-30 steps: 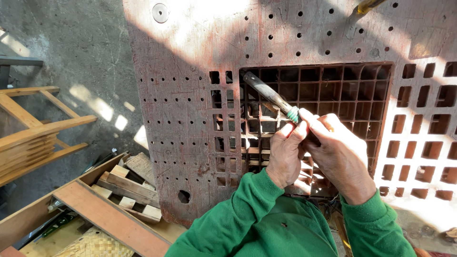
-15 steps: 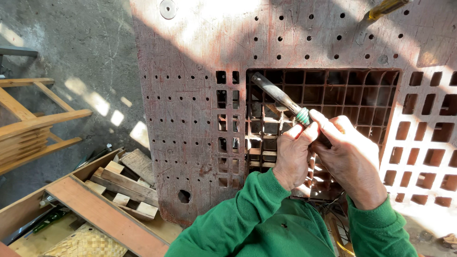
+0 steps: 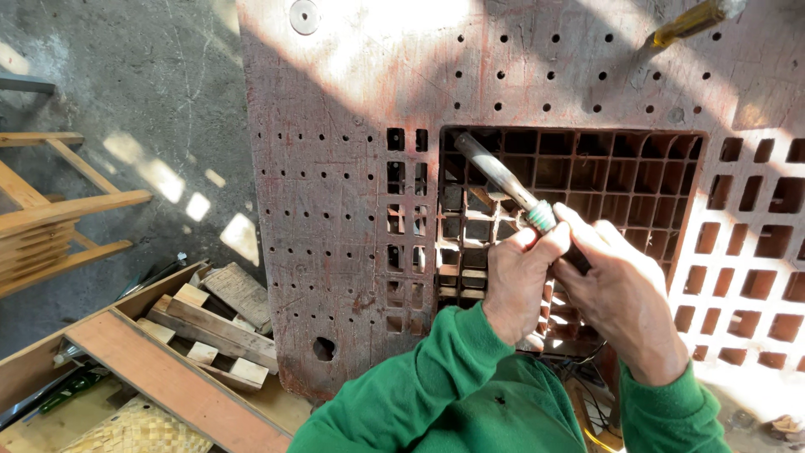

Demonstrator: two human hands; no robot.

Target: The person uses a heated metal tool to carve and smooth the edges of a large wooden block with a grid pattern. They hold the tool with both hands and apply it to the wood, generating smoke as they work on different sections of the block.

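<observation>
Your L hand [image 3: 518, 281] and R hand [image 3: 619, 295] meet just in front of your chest, both closed on one tool [image 3: 513, 189]: a slim rod-shaped thing w/ dull grey metal shaft and a ribbed green collar [image 3: 541, 216] right where your fingers start. R hand wraps the hidden handle end, fingers curled tight; L hand pinches at the collar w/ thumb and forefinger, rest of fingers folded. Shaft runs up and away to the left from your hands, tip over the recessed grid [image 3: 587, 172].

Under and beyond both hands: worn reddish-brown board [image 3: 335, 168], rough, scuffed, paint flaking; small round drilled holes on the left, square cut-outs to the right of your R hand. Grid recess = thin-walled square cells, dark inside.

Sleeves [image 3: 436, 377] green, soft knit.

Far beyond R hand, at top edge: yellow-handled tool [image 3: 688, 21], type can't tell.

Left of L hand, lower: wooden blocks [image 3: 214, 323] and planks, pale raw timber, in an open box; woven mat [image 3: 138, 429] near it. Further left, a slatted wood frame [image 3: 50, 214] on grey concrete.
</observation>
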